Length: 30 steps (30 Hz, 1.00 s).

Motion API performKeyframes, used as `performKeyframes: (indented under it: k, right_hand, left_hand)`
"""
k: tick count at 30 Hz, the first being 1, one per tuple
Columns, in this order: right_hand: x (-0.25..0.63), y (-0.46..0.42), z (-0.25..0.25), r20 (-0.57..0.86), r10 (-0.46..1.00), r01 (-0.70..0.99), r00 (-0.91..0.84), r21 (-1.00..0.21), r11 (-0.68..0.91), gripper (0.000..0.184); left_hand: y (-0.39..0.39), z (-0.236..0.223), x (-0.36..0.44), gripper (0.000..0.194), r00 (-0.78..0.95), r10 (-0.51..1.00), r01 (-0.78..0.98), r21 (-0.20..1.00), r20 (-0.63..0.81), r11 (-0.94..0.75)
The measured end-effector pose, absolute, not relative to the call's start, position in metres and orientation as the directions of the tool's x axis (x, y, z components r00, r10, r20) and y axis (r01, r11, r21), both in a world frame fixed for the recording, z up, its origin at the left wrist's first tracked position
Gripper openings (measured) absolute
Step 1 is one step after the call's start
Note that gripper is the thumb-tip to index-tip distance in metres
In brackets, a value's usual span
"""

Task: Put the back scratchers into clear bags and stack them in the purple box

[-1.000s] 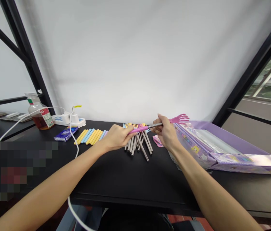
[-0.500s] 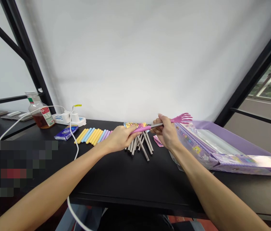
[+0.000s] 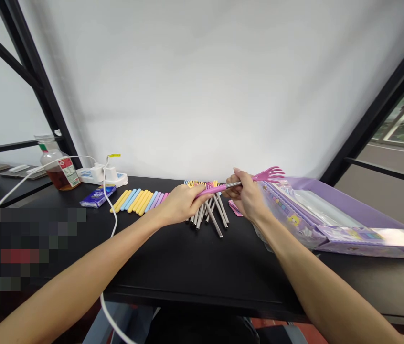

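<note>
A pink back scratcher [image 3: 269, 175] with a hand-shaped claw head and a metal shaft is held slantwise above the table, its claw to the right. My left hand [image 3: 178, 204] is closed round its pink handle. My right hand [image 3: 247, 195] grips the metal shaft just below the claw. Behind and under my hands lies a pile of metal shafts [image 3: 213, 219] with yellow, pink and blue claw heads, partly hidden. Left of my left hand, a row of yellow, blue and purple handles [image 3: 140, 202] lies side by side, its right end covered by that hand.
To the right stands a purple box [image 3: 334, 205] with plastic packaging inside. A small pink packet [image 3: 235, 208] lies by my right hand. At left are a blue packet [image 3: 98, 196], a power strip [image 3: 118, 178], a bottle of brown liquid [image 3: 58, 172] and a white cable [image 3: 114, 224] crossing the table.
My hands have come very slightly closer together along the back scratcher, with a little less metal shaft showing between them. The view has shifted a touch; both grips stay the same.
</note>
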State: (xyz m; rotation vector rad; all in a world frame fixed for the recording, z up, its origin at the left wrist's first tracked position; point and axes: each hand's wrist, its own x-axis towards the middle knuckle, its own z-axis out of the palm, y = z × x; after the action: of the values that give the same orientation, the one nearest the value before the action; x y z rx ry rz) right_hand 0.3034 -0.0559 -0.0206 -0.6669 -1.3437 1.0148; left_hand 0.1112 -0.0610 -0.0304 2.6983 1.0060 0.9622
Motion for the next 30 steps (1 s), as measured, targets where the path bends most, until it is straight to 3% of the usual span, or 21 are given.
performKeyframes:
  k: [6,11,14,20,23,27,30]
  right_hand:
    - [0.316,-0.051,-0.012,0.411,0.905,-0.175,-0.107,-0.904,0.39,0.059]
    - [0.341,-0.047,-0.001,0.335,0.935,-0.206,0.115,-0.913,0.352,0.037]
    - [0.351,-0.044,-0.002,0.351,0.926,-0.152,0.141,-0.916,0.37,0.033]
    - [0.35,-0.045,-0.011,0.373,0.924,0.193,-0.09,-0.903,0.383,0.039]
    - [0.35,-0.051,-0.01,0.358,0.904,0.371,-0.233,-0.826,0.424,0.046]
    - [0.358,-0.058,-0.003,0.245,0.854,0.493,-0.458,-0.73,0.474,0.04]
    - [0.361,-0.059,-0.001,0.226,0.834,0.563,-0.504,-0.646,0.515,0.04]
  left_hand:
    - [-0.058,-0.024,0.107,0.035,0.6,0.593,0.586,0.21,0.537,-0.783]
    - [-0.05,-0.029,0.097,0.034,0.526,0.629,0.717,0.1,0.572,-0.69]
    - [-0.046,-0.032,0.092,0.033,0.514,0.659,0.767,0.049,0.549,-0.64]
    - [-0.049,-0.033,0.096,0.034,0.557,0.599,0.733,-0.002,0.576,-0.68]
    - [-0.05,-0.031,0.097,0.035,0.56,0.587,0.731,-0.014,0.585,-0.682]
    - [-0.049,-0.028,0.094,0.037,0.57,0.562,0.714,-0.022,0.599,-0.7]
    - [-0.047,-0.028,0.092,0.038,0.599,0.52,0.686,-0.054,0.609,-0.726]
